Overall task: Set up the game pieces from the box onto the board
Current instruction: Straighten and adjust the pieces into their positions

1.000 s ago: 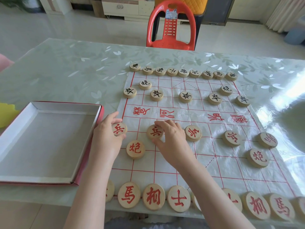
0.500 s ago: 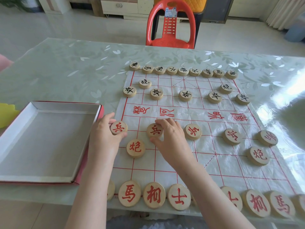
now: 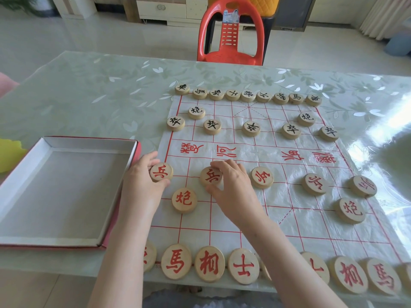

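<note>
Two red soldier pieces are in hand on the board [image 3: 289, 218]. My left hand [image 3: 142, 187] has its fingers [image 3: 151, 157] pinched on the edge soldier [image 3: 161, 172], at the board's left border just beside the box [image 3: 89, 143]. My right hand [image 3: 233, 190] curls its fingers [image 3: 224, 165] round the second soldier [image 3: 210, 175], one column over. I see the other pieces lying flat along the board, on the counter [image 3: 100, 96].

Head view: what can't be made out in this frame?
All head view.
- Near-row centre piece: almost wholly behind the right forearm; character unreadable.
- Near-row leftmost piece: half covered by the left forearm.
- Last near-row piece: cut off by the right frame edge.
- Yellow object: cut by the left edge; identity unclear.
</note>
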The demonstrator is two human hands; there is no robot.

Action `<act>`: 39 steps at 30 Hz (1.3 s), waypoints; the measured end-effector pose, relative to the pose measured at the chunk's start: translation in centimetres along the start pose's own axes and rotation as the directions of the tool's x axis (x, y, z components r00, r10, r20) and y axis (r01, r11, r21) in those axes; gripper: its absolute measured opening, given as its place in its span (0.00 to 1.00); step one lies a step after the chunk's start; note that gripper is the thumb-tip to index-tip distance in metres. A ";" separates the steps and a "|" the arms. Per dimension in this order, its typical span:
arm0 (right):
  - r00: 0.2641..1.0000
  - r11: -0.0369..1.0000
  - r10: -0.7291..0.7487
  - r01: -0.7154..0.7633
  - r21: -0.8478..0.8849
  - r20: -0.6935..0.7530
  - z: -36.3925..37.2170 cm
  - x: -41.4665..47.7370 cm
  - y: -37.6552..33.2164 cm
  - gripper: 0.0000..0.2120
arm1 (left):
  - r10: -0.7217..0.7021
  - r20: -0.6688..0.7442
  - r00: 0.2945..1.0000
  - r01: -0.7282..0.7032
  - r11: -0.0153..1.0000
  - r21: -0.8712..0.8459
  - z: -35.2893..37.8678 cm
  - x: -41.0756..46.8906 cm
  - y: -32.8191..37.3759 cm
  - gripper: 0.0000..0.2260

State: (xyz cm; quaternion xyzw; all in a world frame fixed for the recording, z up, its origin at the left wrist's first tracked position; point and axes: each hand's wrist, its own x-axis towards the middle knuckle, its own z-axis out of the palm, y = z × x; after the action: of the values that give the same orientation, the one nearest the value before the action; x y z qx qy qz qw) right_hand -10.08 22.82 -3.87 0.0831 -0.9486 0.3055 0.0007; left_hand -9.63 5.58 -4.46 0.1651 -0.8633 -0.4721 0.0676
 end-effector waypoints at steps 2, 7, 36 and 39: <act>1.000 1.000 0.013 -0.013 -0.004 -0.021 0.1 0.0 0.0 0.23 | -0.003 -0.003 1.000 0.003 1.000 0.003 0.0 0.0 0.0 0.31; 0.998 0.996 0.023 -0.029 -0.089 -0.062 0.5 0.0 0.1 0.24 | -0.005 -0.009 1.000 0.005 1.000 0.008 0.0 -0.2 0.2 0.31; 0.976 0.999 0.048 -0.043 0.028 -0.211 -3.6 -0.9 2.2 0.19 | 0.232 -0.069 0.970 -0.229 0.973 0.040 1.5 -1.6 4.4 0.21; 0.958 0.989 0.143 -0.148 0.000 -0.247 -7.1 -2.2 6.3 0.16 | 0.341 0.123 0.932 -0.349 0.936 0.052 4.6 -3.2 6.9 0.18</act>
State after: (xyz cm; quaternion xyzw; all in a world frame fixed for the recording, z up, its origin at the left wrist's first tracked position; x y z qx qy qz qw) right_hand -9.23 32.38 -1.84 -0.0254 -0.9475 0.3037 0.0968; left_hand -9.45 13.79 -1.04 -0.0133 -0.8979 -0.4297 0.0949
